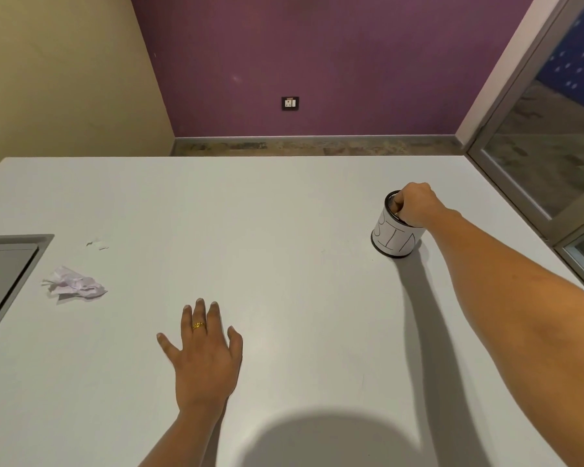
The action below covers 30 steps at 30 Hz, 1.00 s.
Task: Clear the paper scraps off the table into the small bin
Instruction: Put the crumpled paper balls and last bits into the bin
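A small round bin [393,239] with a white paper label stands on the white table [284,214] at the far right. My right hand [415,205] is over its mouth, fingers curled down inside the rim; anything held there is hidden. My left hand [204,348] lies flat on the table near the front, fingers spread, a gold ring on one finger, holding nothing. A crumpled pale paper scrap [75,284] lies at the left. A smaller torn scrap [98,244] lies a little farther back.
A grey recessed panel [4,274] is set into the table at the left edge. Beyond the far table edge are floor and a purple wall with a socket [290,103]. A glass door frame [533,156] runs along the right.
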{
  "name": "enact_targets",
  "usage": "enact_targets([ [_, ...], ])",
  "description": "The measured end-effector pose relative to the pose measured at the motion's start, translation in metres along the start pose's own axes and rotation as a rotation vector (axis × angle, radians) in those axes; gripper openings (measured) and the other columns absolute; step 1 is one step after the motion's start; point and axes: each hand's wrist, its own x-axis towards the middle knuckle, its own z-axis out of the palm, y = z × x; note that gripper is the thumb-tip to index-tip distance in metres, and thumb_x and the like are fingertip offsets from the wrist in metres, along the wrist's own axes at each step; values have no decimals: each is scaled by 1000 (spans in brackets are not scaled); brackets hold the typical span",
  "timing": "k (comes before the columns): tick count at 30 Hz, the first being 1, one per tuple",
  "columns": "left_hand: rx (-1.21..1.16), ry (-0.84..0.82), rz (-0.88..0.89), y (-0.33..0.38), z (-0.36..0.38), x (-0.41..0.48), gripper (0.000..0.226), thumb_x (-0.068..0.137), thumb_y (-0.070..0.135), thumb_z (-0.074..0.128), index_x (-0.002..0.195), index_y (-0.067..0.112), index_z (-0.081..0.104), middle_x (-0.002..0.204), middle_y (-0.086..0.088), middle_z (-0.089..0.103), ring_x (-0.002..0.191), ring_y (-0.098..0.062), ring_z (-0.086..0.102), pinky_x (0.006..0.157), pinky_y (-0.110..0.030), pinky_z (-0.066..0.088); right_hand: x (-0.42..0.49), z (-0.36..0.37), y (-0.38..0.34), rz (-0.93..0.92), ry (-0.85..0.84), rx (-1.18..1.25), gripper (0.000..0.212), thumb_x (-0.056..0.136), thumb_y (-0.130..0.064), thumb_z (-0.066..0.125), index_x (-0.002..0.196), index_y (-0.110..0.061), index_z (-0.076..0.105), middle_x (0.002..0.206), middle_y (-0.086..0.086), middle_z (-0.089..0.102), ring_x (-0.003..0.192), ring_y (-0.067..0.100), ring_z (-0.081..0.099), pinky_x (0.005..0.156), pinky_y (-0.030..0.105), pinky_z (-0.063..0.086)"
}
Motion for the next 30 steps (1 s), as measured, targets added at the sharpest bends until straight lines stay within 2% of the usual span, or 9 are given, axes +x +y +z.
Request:
enact_targets([
  [2, 2, -3, -4, 0, -1, 0, 66, 83, 38, 15, 127, 5, 51, 138, -16, 49, 132, -33, 42, 99, -69, 27, 3, -1, 1, -4, -37, 7, 28, 85, 7, 46, 98, 1, 70, 115, 24, 60, 92, 38, 57, 79, 34, 48],
  [6, 13, -6, -4, 0, -1, 0, 66, 83, 38, 14, 128, 6, 50, 139, -16, 49, 133, -33, 41, 100, -69, 27, 5, -5, 1, 3, -145, 10, 31, 87, 3, 44, 105, -3, 69, 120, 19, 60, 111, 36, 54, 85, 33, 47],
  [9, 15, -9, -12, -1, 0, 0, 69, 82, 40, 11, 131, 8, 48, 142, -13, 46, 136, -31, 37, 102, -67, 25, 5, -8, 1, 13, -216, 9, 34, 87, 1, 42, 105, -7, 69, 120, 18, 60, 111, 36, 53, 80, 31, 44],
  [13, 21, -5, -13, -1, 1, 0, 71, 81, 41, 7, 133, 10, 45, 145, -12, 43, 138, -28, 33, 104, -66, 24, 10, -8, 1, 95, -269, 15, 33, 88, -6, 42, 115, -4, 60, 120, 18, 59, 109, 36, 55, 94, 39, 50],
  [16, 5, -6, -16, -1, 1, 0, 72, 81, 41, 7, 133, 9, 45, 145, -12, 42, 138, -29, 33, 104, -66, 23, 11, -10, 1, 142, -295, 26, 30, 88, -10, 42, 112, -2, 58, 114, 19, 61, 105, 35, 58, 97, 43, 48],
  [21, 11, -7, -17, -1, 1, 0, 75, 80, 43, 3, 136, 11, 41, 148, -10, 38, 141, -26, 29, 106, -65, 21, 13, -12, -1, 153, -378, 60, 30, 83, -4, 41, 104, 1, 62, 109, 22, 64, 100, 36, 62, 94, 44, 50],
  [24, 6, -5, -16, -1, 1, 0, 74, 80, 43, 3, 136, 11, 41, 148, -10, 38, 140, -27, 29, 106, -65, 21, 13, -12, -3, 139, -394, 39, 33, 86, -5, 38, 111, 1, 59, 114, 21, 62, 104, 38, 60, 97, 49, 49],
  [27, 11, -8, -15, -1, 0, 0, 73, 81, 42, 5, 135, 10, 43, 147, -11, 40, 140, -28, 31, 105, -66, 22, 12, -10, -3, 109, -365, 36, 36, 89, -4, 37, 116, -5, 61, 122, 16, 59, 111, 37, 54, 99, 44, 47],
  [30, 13, -14, -13, 0, -1, -1, 73, 81, 41, 6, 134, 9, 44, 146, -12, 41, 139, -28, 32, 105, -66, 23, 11, -6, 1, 73, -329, 63, 37, 88, 3, 38, 97, -16, 69, 118, 12, 58, 107, 34, 52, 91, 36, 46],
])
